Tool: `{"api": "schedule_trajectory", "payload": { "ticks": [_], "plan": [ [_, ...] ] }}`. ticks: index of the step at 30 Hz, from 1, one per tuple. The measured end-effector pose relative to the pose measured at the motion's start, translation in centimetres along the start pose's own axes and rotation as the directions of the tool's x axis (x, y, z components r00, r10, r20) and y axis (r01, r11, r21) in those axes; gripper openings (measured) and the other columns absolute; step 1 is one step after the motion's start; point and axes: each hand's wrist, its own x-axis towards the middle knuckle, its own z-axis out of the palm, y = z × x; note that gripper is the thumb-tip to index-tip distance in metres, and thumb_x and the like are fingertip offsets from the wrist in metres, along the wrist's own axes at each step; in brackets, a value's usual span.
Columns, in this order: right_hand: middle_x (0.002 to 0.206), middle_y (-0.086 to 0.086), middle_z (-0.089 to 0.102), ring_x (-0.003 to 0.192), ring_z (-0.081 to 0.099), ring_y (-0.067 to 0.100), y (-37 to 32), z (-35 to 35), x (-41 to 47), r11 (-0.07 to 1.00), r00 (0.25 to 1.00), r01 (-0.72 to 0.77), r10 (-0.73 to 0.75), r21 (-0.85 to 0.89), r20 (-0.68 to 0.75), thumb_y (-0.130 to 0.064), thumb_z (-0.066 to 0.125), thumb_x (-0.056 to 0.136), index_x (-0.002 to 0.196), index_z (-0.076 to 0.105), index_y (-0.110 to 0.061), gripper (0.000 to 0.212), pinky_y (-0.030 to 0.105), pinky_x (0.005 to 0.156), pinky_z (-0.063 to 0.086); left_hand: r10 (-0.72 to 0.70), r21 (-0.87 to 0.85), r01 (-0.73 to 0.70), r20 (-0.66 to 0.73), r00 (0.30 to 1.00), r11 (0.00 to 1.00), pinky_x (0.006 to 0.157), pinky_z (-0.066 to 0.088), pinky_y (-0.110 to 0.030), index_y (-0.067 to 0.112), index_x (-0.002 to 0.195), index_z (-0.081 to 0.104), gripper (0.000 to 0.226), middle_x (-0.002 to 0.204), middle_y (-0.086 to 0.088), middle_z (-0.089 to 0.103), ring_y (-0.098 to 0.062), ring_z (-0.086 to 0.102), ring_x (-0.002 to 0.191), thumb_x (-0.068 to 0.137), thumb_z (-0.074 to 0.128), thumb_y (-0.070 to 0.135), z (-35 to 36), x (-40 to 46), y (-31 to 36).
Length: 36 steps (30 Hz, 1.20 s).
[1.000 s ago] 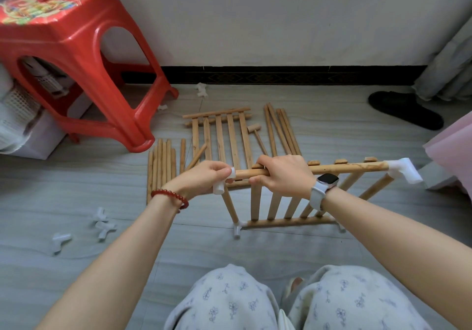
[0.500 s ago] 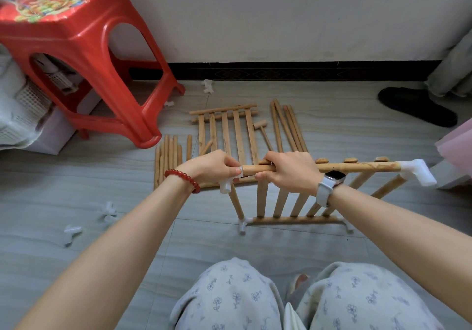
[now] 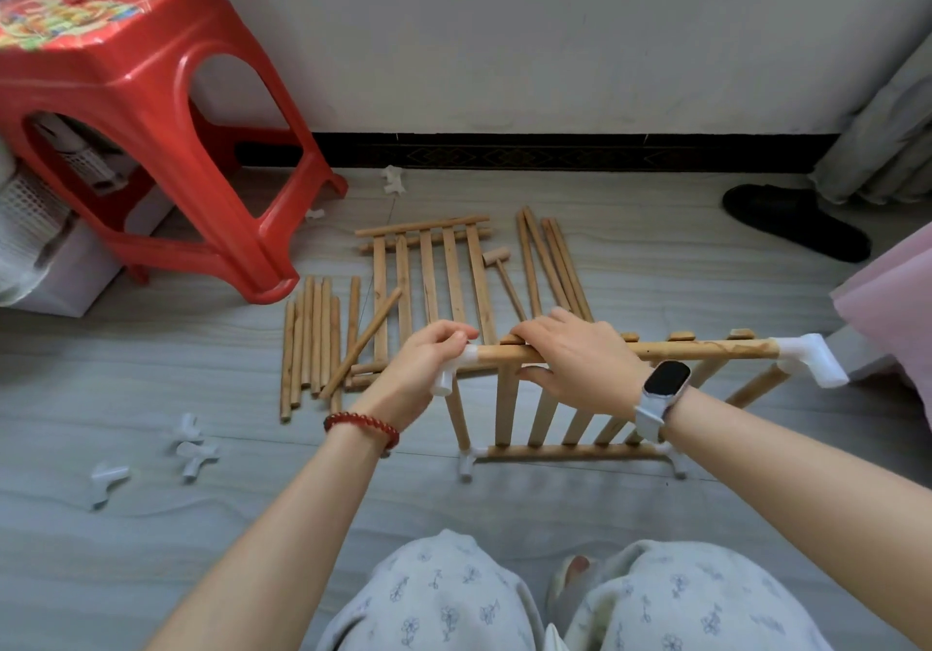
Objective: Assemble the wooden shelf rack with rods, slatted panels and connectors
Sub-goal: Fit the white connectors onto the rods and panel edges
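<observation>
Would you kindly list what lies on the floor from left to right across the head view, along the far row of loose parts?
Red stool → bundle of rods → flat slatted panel → small wooden mallet → second group of rods → black slipper.

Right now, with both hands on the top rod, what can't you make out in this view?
- Whether the rod sits fully in the white connector: the left hand covers the joint.
- The rod under the right hand: hidden.
- Stool contents: blurred, cut by the left edge.
- Loose connectors: too small to tell their types.
</observation>
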Motion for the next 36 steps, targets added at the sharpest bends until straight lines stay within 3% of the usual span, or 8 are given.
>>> {"api": "schedule_trajectory", "payload": {
  "ticks": [2,5,10,14,23,28,33,36],
  "plan": [
    [0.108,-0.006,0.051,0.095,0.048,0.014,0.6,0.0,-0.4,0.993,0.997,-0.074,0.071,-0.096,-0.036,-0.055,0.046,0.090,0.117,0.047,-0.023,0.042,0.025,0.061,0.032,0.015,0.019,-0.012,-0.118,0.993,1.000,0.087,0.038,-0.033,0.021,0.090,0.058,0.022,0.102,-0.004,0.052,-0.020,0.047,0.098,0.096,0.041,0.007,0.8,0.9,0.0],
    [0.089,-0.006,0.051,0.066,0.047,0.012,0.8,-0.1,-0.4,0.970,0.995,-0.096,0.101,-0.221,0.008,-0.065,0.033,0.089,0.093,0.043,-0.022,0.044,0.024,0.052,0.030,-0.005,0.049,0.016,-0.203,0.979,0.999,0.099,0.038,-0.045,0.021,0.086,0.055,0.027,0.106,-0.012,0.053,-0.031,0.048,0.111,0.091,0.038,0.000,1.5,1.9,0.5],
    [0.079,-0.006,0.042,0.055,0.040,0.011,0.6,-0.3,-0.1,0.968,0.999,-0.041,0.040,-0.246,-0.010,-0.064,0.023,0.089,0.090,0.043,-0.020,0.048,0.023,0.044,0.020,0.015,0.004,-0.014,-0.179,0.984,1.000,0.101,0.038,-0.048,0.018,0.087,0.054,0.036,0.078,-0.004,0.059,-0.019,0.055,0.085,0.091,0.027,-0.006,1.5,2.8,0.5],
    [0.078,-0.006,0.039,0.054,0.039,0.013,0.3,0.3,-0.3,0.963,0.998,-0.063,0.055,-0.263,-0.040,-0.064,0.020,0.088,0.088,0.038,-0.022,0.046,0.024,0.044,0.017,0.027,0.020,-0.024,-0.151,0.988,1.000,0.101,0.040,-0.047,0.018,0.089,0.056,0.036,0.079,-0.002,0.063,-0.026,0.056,0.102,0.091,0.028,-0.004,1.7,3.2,0.0],
    [0.075,-0.007,0.038,0.048,0.033,0.010,1.9,0.0,2.3,0.957,0.996,-0.083,0.075,-0.280,-0.041,-0.064,0.025,0.090,0.085,0.030,-0.022,0.042,0.024,0.043,0.017,0.152,0.173,-0.131,-0.116,0.982,0.976,0.081,0.050,-0.033,0.018,0.097,0.052,0.013,0.094,-0.005,0.060,-0.018,0.057,0.090,0.098,0.040,0.015,1.4,5.0,1.5],
    [0.079,-0.007,0.036,0.051,0.032,0.011,3.8,0.4,5.8,0.965,0.984,-0.165,0.146,-0.202,-0.105,-0.063,0.036,0.088,0.086,0.030,-0.020,0.043,0.024,0.044,0.015,0.485,0.411,-0.359,-0.262,0.834,0.838,0.067,0.038,-0.008,0.023,0.097,0.049,0.004,0.096,0.009,0.049,0.000,0.049,0.084,0.095,0.049,0.026,1.6,6.3,1.3],
    [0.101,-0.005,0.054,0.084,0.050,0.014,5.2,2.0,9.6,0.981,0.972,-0.172,0.153,-0.095,-0.181,-0.047,0.039,0.095,0.107,0.049,-0.021,0.031,0.030,0.081,0.036,0.495,0.495,-0.311,-0.298,0.816,0.811,0.066,0.034,0.002,0.016,0.116,0.049,0.019,0.111,0.003,0.043,0.014,0.044,0.082,0.097,0.046,0.020,0.1,9.5,-1.4],
    [0.137,-0.002,0.046,0.128,0.040,0.018,5.7,4.4,10.5,0.990,0.972,-0.127,0.114,-0.054,-0.205,-0.028,0.042,0.097,0.135,0.040,-0.020,0.039,0.044,0.111,0.018,0.420,0.453,-0.247,-0.334,0.844,0.857,0.065,0.040,-0.014,0.019,0.112,0.051,0.016,0.106,-0.005,0.053,-0.002,0.045,0.080,0.097,0.046,0.021,-1.5,12.3,-2.5]
  ]
}}
